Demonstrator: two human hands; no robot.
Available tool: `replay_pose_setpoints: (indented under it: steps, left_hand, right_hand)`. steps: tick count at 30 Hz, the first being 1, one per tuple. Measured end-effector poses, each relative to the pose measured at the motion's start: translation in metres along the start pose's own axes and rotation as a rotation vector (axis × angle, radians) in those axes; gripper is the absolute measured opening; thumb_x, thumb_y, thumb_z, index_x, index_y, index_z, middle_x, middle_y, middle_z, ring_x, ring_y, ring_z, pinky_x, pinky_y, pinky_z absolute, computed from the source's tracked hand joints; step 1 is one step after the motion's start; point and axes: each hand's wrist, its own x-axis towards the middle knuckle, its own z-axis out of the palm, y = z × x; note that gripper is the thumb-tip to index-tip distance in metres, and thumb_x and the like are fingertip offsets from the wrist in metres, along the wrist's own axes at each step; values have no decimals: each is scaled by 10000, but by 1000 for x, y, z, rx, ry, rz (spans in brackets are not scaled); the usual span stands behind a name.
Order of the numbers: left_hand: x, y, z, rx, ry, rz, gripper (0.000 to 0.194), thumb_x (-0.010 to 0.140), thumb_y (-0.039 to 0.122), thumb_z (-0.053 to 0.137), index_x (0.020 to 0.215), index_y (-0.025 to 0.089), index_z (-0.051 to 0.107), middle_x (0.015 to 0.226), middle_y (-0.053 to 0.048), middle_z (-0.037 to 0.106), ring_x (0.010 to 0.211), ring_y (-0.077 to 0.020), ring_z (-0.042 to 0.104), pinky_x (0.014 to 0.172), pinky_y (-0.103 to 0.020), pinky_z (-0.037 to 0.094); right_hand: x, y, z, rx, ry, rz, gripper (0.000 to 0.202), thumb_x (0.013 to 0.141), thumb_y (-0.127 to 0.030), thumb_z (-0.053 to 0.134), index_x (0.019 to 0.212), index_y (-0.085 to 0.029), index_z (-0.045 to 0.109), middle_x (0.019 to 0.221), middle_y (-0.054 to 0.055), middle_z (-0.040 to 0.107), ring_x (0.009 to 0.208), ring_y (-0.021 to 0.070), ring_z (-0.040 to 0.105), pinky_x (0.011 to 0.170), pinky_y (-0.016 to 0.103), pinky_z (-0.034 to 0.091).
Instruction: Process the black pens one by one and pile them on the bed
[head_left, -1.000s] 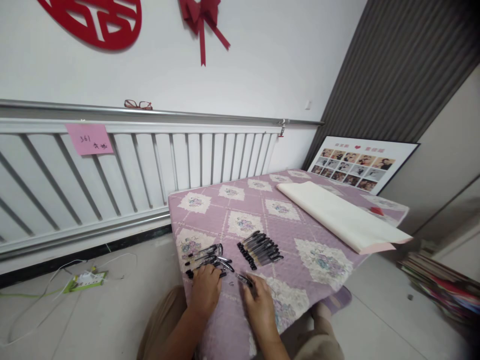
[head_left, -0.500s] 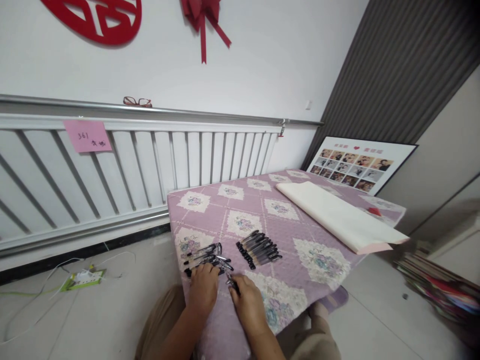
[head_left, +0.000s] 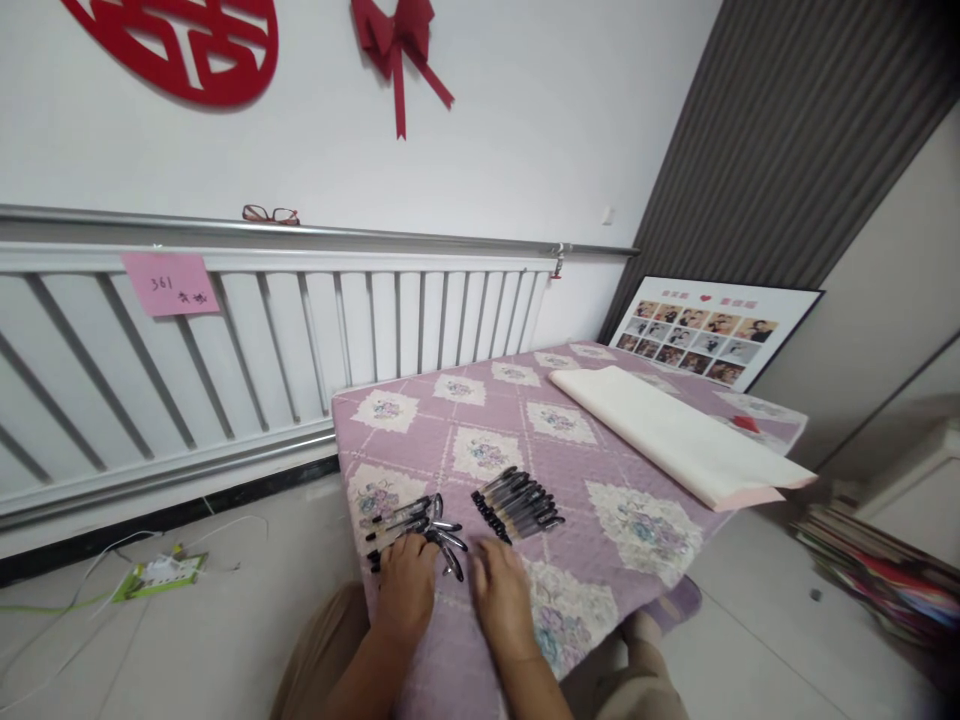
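A purple floral tablecloth covers the table in front of me. My left hand lies over a loose, fanned bunch of black gel pens, its fingers curled down on them and hiding part of the bunch. Several black ends stick out past its fingertips, pointing different ways. To the right is a neat row of black pens, side by side and slanting. Just below that row's near end is my right hand, fingers stretched forward over the cloth. No pen shows in it.
A folded cream sheet lies on the right of the table, near a red item. A photo board leans at the back. The white radiator runs along the wall, with glasses on its pipe. A power strip sits on the floor.
My right hand has let go of a dark pen-like piece it pinched beside the bunch, and its fingers have straightened. My left hand stays on the bunch. The view has tilted slightly.
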Motion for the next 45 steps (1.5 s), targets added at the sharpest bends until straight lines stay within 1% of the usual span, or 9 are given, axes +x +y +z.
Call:
replay_pose_setpoints:
  steps: [3, 6, 12, 16, 19, 27, 39, 42, 45]
  left_hand:
    - [0, 0, 1, -18, 11, 14, 261, 910, 136, 456, 1019, 275, 648, 1029, -35, 601, 992, -232, 503, 871, -383, 339]
    - [0, -1, 2, -31, 21, 16, 261, 909, 133, 462, 1011, 274, 657, 1027, -33, 607, 991, -230, 504, 866, -382, 338]
    - [-1, 0, 1, -49, 53, 9, 248, 908, 143, 483, 1001, 279, 669, 1002, -21, 615, 979, -216, 513, 877, -373, 332]
    - [-1, 0, 1, -39, 51, 9, 250, 910, 145, 485, 994, 283, 675, 1000, -17, 619, 974, -215, 519, 859, -369, 336]
    - [-1, 0, 1, -46, 50, 13, 244, 908, 149, 489, 982, 284, 679, 990, -16, 621, 965, -211, 523, 852, -362, 337]
    - [-2, -1, 1, -66, 71, 48, 263, 908, 131, 471, 986, 282, 671, 995, -16, 620, 964, -212, 521, 856, -364, 342]
    - [-4, -4, 2, -136, 102, 80, 320, 861, 64, 440, 1028, 243, 646, 992, -35, 616, 980, -220, 514, 887, -385, 352]
    - [-4, -4, 2, -156, 127, 104, 302, 861, 75, 451, 1028, 248, 635, 977, -29, 615, 964, -218, 516, 877, -382, 360]
    - [-4, -3, 2, -159, 143, 128, 258, 865, 98, 470, 996, 249, 633, 951, -23, 614, 946, -216, 518, 870, -382, 365]
  right_hand:
    - [3, 26, -8, -197, 74, 63, 326, 822, -218, 503, 1127, -177, 612, 1163, 128, 621, 1064, 287, 537, 910, 432, 421]
    - [5, 38, -15, -326, 20, 92, 356, 817, -219, 514, 1161, -200, 601, 1193, 113, 613, 1103, 301, 512, 877, 426, 409]
    - [2, 24, -28, -479, -89, 187, 244, 851, -259, 533, 1066, -206, 636, 993, 85, 637, 935, 263, 552, 767, 357, 396]
    - [1, 19, -31, -510, -76, 188, 276, 847, -269, 560, 1108, -200, 621, 1108, 103, 607, 1002, 270, 527, 794, 349, 389]
    - [1, 20, -30, -502, -61, 156, 250, 848, -257, 558, 1085, -209, 622, 1203, 98, 577, 1080, 275, 496, 816, 347, 382]
    - [-6, 16, -28, -462, -116, 119, 124, 843, -273, 593, 944, -208, 623, 953, 68, 635, 878, 246, 566, 719, 334, 370]
    - [-36, -20, -7, -112, -175, -207, 184, 801, -126, 595, 953, -231, 600, 913, 28, 644, 859, 203, 590, 756, 307, 437]
    - [-35, -14, -7, -54, -95, -199, 229, 848, -125, 508, 1039, -224, 587, 1014, 51, 641, 939, 203, 579, 837, 326, 446]
    - [-33, -1, -12, -152, 42, -48, 298, 838, -143, 481, 1112, -198, 584, 1106, 97, 618, 1028, 248, 548, 907, 395, 420]
